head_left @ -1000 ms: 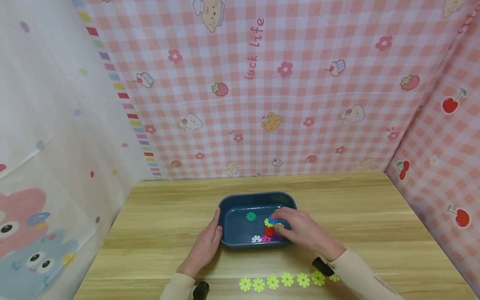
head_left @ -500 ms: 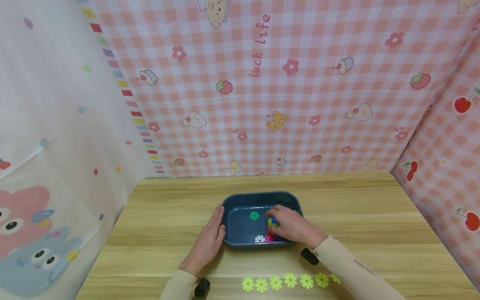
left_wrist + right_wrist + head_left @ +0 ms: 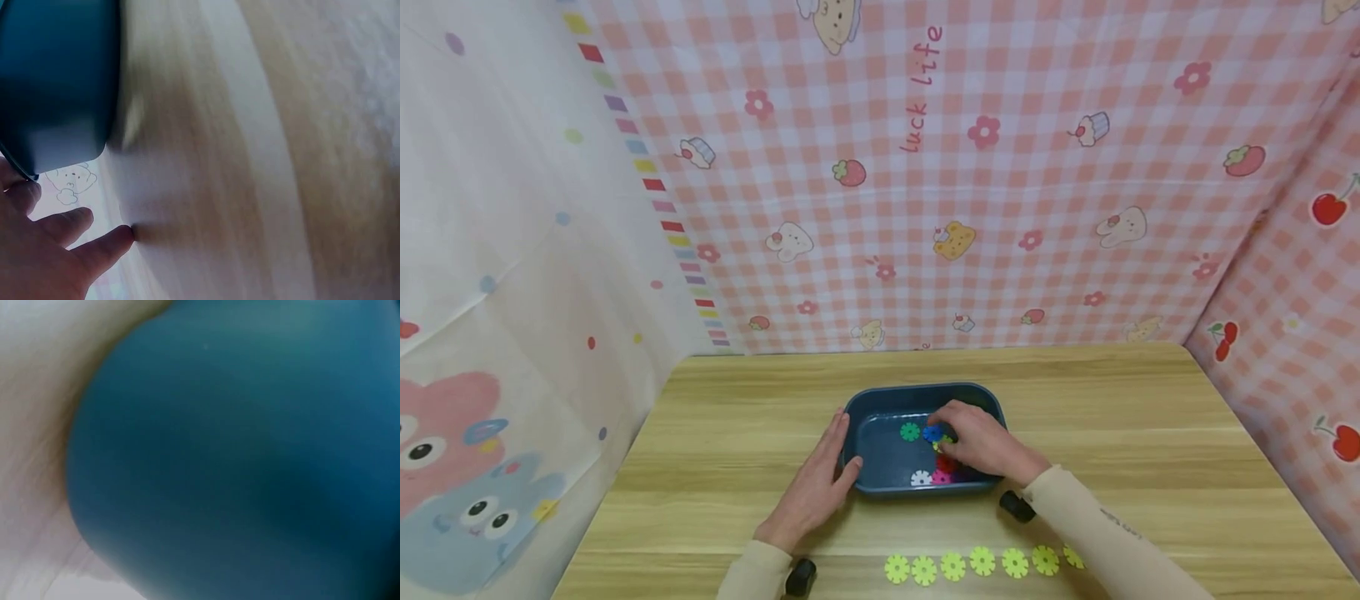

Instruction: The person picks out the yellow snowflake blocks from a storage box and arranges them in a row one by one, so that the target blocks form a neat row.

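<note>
Near the middle of the table in the head view stands a dark blue rectangular bin [image 3: 880, 485]. My left hand [image 3: 808, 492] rests against its left side, fingers extended and thumb spread toward the near rim. The left wrist view shows that hand's fingers [image 3: 106, 247] below the bin's wall [image 3: 59, 75]. Inside the bin's right part, my right hand [image 3: 985, 439] reaches among loose notched plastic discs. Its index finger is at a blue disc [image 3: 932, 433]; finger and thumb stand apart, with yellow-green showing between them. A green disc [image 3: 910, 432], a white disc [image 3: 921, 478] and a pink disc [image 3: 942, 477] lie nearby.
A row of several yellow-green notched discs [image 3: 952, 566] lies along the table's near side, its right end partly under the right sleeve [image 3: 1097, 517]. Checked cloth [image 3: 880, 208] hangs behind the wooden table [image 3: 737, 433]. In the right wrist view the bin's wall [image 3: 219, 456] fills most of the picture.
My right fingers have moved slightly left within the bin, and the blue disc now lies further left, nearer the green one. The left thumb has spread away from the fingers. The head view shifted slightly.
</note>
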`<action>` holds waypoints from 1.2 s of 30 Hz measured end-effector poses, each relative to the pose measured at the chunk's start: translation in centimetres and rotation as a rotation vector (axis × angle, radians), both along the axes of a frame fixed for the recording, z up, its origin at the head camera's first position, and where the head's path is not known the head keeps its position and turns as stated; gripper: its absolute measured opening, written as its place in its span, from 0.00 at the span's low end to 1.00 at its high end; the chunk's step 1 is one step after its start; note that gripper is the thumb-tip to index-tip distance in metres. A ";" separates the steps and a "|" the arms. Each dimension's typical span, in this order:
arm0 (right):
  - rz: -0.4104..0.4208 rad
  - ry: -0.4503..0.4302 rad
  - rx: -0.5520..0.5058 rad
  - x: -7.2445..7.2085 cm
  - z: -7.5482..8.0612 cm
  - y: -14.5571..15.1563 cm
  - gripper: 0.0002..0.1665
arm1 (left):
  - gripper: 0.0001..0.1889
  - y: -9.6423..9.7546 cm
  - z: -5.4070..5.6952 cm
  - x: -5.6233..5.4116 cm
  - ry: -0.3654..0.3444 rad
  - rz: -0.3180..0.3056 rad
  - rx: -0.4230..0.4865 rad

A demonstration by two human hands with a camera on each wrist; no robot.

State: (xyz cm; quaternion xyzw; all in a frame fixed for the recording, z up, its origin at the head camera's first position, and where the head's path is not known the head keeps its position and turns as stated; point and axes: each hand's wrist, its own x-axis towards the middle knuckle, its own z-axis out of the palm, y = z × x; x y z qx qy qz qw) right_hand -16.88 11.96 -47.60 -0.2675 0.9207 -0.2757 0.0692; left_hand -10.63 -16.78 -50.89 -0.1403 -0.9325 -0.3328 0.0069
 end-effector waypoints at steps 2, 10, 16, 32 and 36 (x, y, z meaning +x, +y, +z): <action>-0.049 0.007 0.043 0.1 0.1 -0.2 0.17 | 0.38 0.0 0.0 0.0 0.003 0.003 -0.005; -0.066 -0.008 0.101 -0.3 -1.0 -0.5 0.19 | 0.39 0.0 -0.2 0.0 0.005 0.004 0.001; -0.029 -0.020 0.074 -0.6 -1.4 -0.7 0.17 | 0.39 0.1 -0.3 0.0 0.006 0.002 0.019; 0.005 -0.027 0.070 -0.4 -1.4 -0.8 0.15 | 0.39 0.1 -0.4 -0.1 0.004 0.006 0.017; 0.002 -0.030 0.061 -0.4 -1.3 -0.9 0.16 | 0.39 0.1 -0.3 -0.1 0.002 0.007 0.013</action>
